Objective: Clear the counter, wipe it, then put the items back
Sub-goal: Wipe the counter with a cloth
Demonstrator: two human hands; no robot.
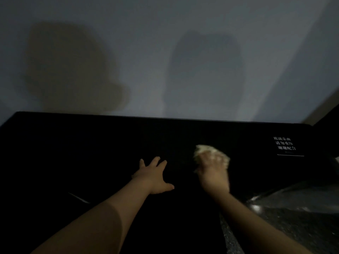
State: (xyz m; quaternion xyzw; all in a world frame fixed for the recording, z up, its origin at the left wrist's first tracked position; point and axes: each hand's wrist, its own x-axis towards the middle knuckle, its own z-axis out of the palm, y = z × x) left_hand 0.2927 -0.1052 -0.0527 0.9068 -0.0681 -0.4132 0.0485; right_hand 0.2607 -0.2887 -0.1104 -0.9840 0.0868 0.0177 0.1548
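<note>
A black counter (73,153) runs from left to right below a pale grey wall (165,52) that carries two soft shadows; a thin pale line lies on the near left of the dark top. Left of the middle, the left hand (155,176) lies palm down on the counter, wide open, its fingers spread and pointing to the far side, the thumb stretched out to the right; it holds nothing. Just to its right, apart from it, the right hand (213,173) rests on a pale crumpled cloth (203,150) that sits on the counter; the cloth shows beyond the fingertips on the far side; the hand is blurred, so I cannot tell whether its fingers press flat or curl into the cloth. Far right, a small dark sign (284,143) with white characters stands on the counter; near right lies a grey speckled surface (302,226).
</note>
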